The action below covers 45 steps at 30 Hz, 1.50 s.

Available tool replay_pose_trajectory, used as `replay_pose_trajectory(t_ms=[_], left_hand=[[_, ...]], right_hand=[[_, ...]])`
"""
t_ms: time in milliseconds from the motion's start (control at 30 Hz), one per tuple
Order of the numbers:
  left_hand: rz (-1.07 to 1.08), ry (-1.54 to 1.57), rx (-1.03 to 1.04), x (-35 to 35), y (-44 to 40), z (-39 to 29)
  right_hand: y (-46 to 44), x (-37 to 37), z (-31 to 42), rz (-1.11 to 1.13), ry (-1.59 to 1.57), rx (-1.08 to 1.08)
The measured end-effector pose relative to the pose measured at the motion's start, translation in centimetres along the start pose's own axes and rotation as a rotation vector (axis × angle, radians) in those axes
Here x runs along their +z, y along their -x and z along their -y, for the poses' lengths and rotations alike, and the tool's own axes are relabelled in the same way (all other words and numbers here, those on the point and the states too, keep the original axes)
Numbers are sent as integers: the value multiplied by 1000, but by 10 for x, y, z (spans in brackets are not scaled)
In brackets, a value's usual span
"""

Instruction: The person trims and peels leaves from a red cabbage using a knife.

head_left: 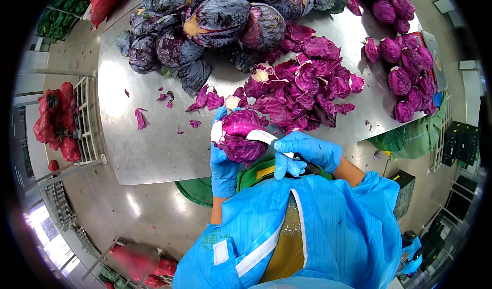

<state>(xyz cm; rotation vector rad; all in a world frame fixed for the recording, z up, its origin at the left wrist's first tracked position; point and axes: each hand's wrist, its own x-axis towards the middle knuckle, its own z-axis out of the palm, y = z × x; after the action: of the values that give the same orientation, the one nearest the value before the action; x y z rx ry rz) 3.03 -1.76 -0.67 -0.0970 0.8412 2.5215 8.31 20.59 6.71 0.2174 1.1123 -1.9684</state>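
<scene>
My left hand (pixel 220 161), in a blue glove, grips a red cabbage (pixel 241 135) from its left side, with the pale cut stem facing left. In my right hand (pixel 305 154), gloved the same way, is a knife (pixel 262 136) with a pale blade and dark handle. Its blade lies against the right side of the cabbage. Just beyond both hands, a heap of loose purple cabbage leaves (pixel 302 84) covers part of the steel table (pixel 154 155). A whitish stem piece (pixel 232 102) sits right behind the held cabbage.
Untrimmed dark cabbages (pixel 220 20) are piled at the table's far left. Trimmed purple cabbages (pixel 412 66) lie along the right side. Red sacks (pixel 60 120) rest on a metal rack at left; a green sack (pixel 423 135) hangs by the right edge. A dark crate (pixel 403 191) stands on the floor.
</scene>
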Motion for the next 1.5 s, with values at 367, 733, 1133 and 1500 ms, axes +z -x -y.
replay_pose_trajectory(t_ms=[367, 733, 1133, 1500], left_hand=[[12, -117, 38, -1, -7, 9], [38, -58, 48, -7, -10, 9], [15, -197, 39, 4, -8, 4], [45, -147, -45, 2, -9, 7]], right_hand=[[10, 18, -3, -415, 413, -349], [6, 6, -14, -516, 748, -376], [3, -8, -11, -308, 413, -179], [6, -21, -4, -22, 186, 81]])
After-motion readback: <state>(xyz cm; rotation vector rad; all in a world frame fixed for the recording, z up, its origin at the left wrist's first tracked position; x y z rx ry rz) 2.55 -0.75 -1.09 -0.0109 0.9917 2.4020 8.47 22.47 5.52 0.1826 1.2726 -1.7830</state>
